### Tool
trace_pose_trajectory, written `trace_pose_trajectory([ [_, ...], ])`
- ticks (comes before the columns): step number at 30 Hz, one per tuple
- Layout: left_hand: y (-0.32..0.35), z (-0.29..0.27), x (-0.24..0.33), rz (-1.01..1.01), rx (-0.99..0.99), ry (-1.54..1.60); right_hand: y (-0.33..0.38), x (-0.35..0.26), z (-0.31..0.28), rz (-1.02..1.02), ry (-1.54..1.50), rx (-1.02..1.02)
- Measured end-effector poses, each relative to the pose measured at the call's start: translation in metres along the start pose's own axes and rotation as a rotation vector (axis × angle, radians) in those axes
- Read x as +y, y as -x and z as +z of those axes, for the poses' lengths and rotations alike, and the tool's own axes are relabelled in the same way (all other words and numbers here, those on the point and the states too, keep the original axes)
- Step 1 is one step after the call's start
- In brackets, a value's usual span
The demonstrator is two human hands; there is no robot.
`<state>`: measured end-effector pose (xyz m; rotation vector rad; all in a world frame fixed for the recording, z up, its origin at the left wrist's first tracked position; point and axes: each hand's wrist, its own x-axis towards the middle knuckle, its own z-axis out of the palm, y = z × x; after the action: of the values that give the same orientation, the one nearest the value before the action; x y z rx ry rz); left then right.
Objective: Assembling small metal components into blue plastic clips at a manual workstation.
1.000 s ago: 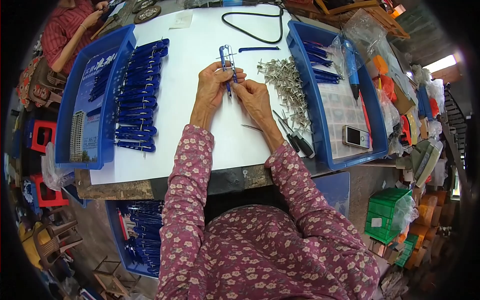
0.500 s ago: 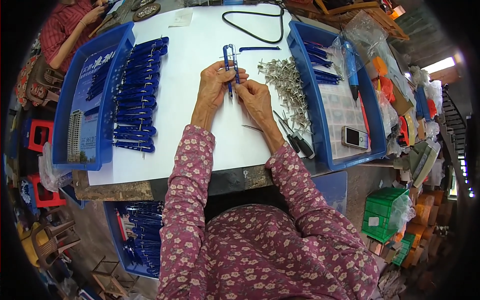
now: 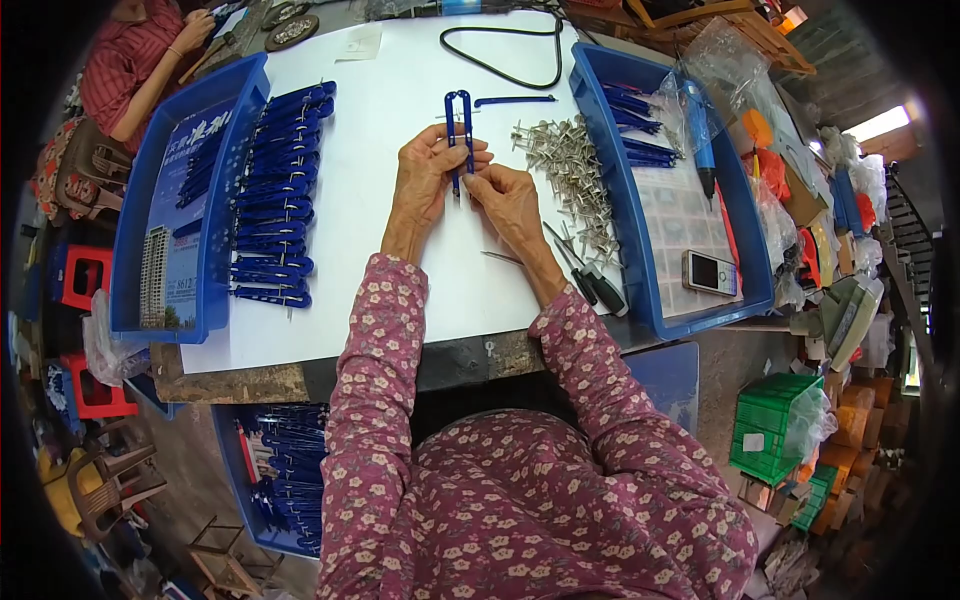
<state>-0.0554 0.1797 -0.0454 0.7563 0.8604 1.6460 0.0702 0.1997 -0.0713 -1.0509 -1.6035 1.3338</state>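
Observation:
A blue two-legged drawing compass is held upright above the white sheet, its rounded top pointing away from me. A thin silver cross rod runs through its legs. My left hand is closed on it, thumb across the legs and fingers behind. My right hand pinches near the lower end of the right leg; its fingertips partly hide that end. Beyond the compass lies a single blue leg. Just right of my hands is a pile of small silver screw rods with wheels.
Rows of blue compasses lie beside the left blue tray. The right blue tray holds blue legs and a phone. Dark-handled pliers lie near my right wrist. A black cord loop lies at the back. A person sits far left.
The compass legs now stand farther apart at their lower ends, nearly parallel. My right fingers have shifted slightly lower and left. Both hands stay on the compass.

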Motion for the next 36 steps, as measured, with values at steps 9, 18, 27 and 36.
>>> trace_pose_trajectory([
  [9,0.008,0.007,0.002,0.071,-0.051,-0.015,0.007,-0.005,-0.004,-0.064,-0.007,-0.028],
  [18,0.009,0.007,0.0,0.075,-0.063,-0.011,0.006,0.0,-0.006,-0.085,-0.06,-0.062],
  [27,0.011,0.008,0.001,0.053,-0.054,-0.01,0.007,-0.002,-0.006,-0.07,-0.053,-0.079],
  [36,0.011,0.007,0.0,0.053,-0.056,-0.02,0.007,-0.003,-0.006,-0.06,-0.065,-0.094],
])
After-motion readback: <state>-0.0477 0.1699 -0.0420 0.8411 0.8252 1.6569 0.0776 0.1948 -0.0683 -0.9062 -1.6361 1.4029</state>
